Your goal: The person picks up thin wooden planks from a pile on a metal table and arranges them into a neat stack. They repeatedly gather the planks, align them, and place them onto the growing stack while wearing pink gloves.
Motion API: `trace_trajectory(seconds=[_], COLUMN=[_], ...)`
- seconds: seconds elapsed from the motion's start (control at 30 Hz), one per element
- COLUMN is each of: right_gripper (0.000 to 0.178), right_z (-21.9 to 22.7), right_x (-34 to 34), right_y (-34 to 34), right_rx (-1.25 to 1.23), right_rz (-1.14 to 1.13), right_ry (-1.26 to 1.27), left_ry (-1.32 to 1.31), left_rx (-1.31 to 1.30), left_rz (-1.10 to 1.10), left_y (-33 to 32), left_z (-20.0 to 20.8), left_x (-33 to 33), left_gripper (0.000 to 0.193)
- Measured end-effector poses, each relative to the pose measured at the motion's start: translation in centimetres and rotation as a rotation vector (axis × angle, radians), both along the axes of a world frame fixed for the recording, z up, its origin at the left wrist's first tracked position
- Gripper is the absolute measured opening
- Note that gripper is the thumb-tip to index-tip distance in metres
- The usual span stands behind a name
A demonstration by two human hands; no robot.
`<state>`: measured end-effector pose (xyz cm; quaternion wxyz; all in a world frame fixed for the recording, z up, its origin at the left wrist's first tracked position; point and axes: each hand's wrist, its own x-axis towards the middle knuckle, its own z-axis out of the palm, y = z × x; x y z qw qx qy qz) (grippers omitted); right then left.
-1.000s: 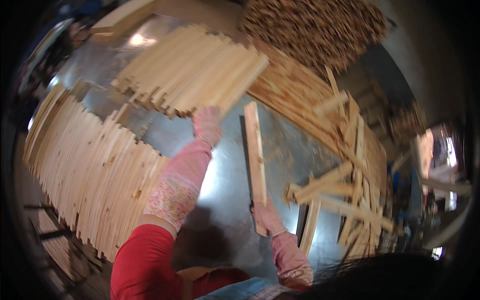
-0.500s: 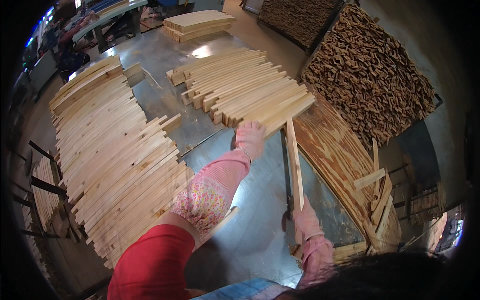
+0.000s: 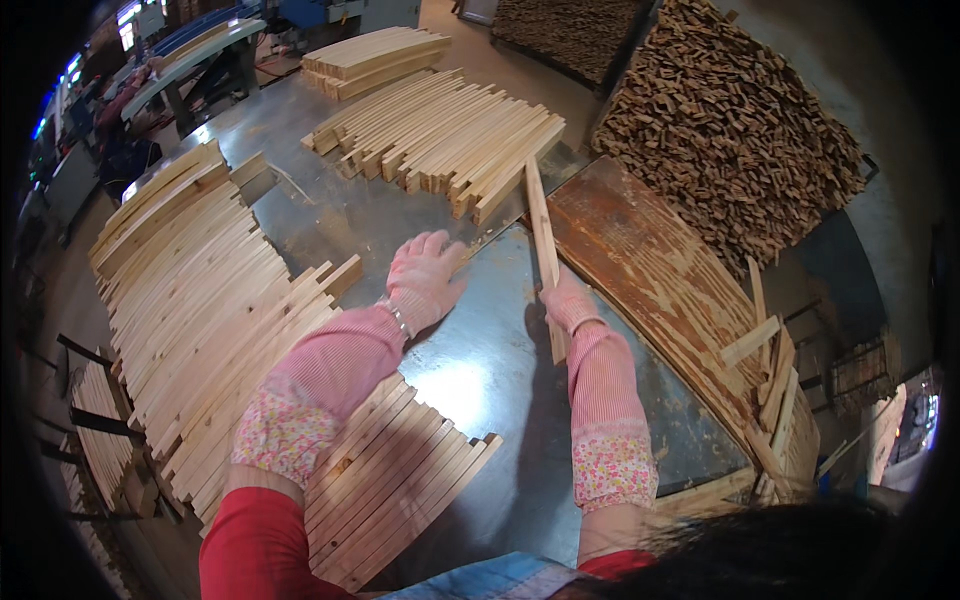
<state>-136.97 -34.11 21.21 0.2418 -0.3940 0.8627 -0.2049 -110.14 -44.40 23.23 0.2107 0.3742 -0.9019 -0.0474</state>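
My right hand [image 3: 572, 303], in a pink glove, is closed around a narrow wooden strip [image 3: 542, 220]. The strip points away from me, and its far end reaches the near right end of a row of wooden strips [image 3: 450, 130]. Over the metal tabletop [image 3: 505, 300], my left hand [image 3: 424, 278] has its gloved fingers spread and holds nothing. It lies between that row and a large spread of pale strips [image 3: 210, 310] on the left. Both forearms wear pink sleeves with flowered cuffs.
A worn brown board [image 3: 640, 240] lies along the table's right side, with loose offcuts [image 3: 770, 370] at its near end. Beyond it stands a big heap of short wood pieces [image 3: 730, 130]. Another stack of strips [image 3: 375, 55] sits at the table's far end.
My left hand has come off the row of strips and drawn back leftward, fingers spreading. My right hand has moved forward with its strip. The row now appears farther away.
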Motion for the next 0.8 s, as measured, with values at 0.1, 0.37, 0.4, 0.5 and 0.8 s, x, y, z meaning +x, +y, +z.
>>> trace_trajectory(seconds=[0.1, 0.37, 0.4, 0.5, 0.8], right_gripper=[0.053, 0.061, 0.047, 0.073, 0.044], right_z=[1.0, -0.6, 0.9, -10.8, -3.3], right_x=[1.7, 30.3, 34.6, 52.3, 37.0], right_y=[8.9, 36.6, 36.6, 37.4, 54.0], right_rx=[-0.051, 0.065, 0.160, -0.163, 0.085], right_rz=[-0.128, -0.513, -0.436, -0.153, -0.467], right_ry=[-0.414, -0.294, -0.372, -0.266, 0.212], left_ry=[-0.006, 0.002, 0.013, -0.112, -0.266], left_rx=[0.098, 0.348, 0.352, 0.383, 0.321], left_rz=[-0.093, -0.203, -0.244, -0.455, -0.606], left_y=[3.3, 14.6, 15.9, 21.7, 31.3], left_z=[2.0, 2.7, 2.4, 2.3, -3.4], left_x=[3.8, 15.7, 16.9, 19.1, 30.2], left_gripper=[0.063, 0.060, 0.059, 0.057, 0.056])
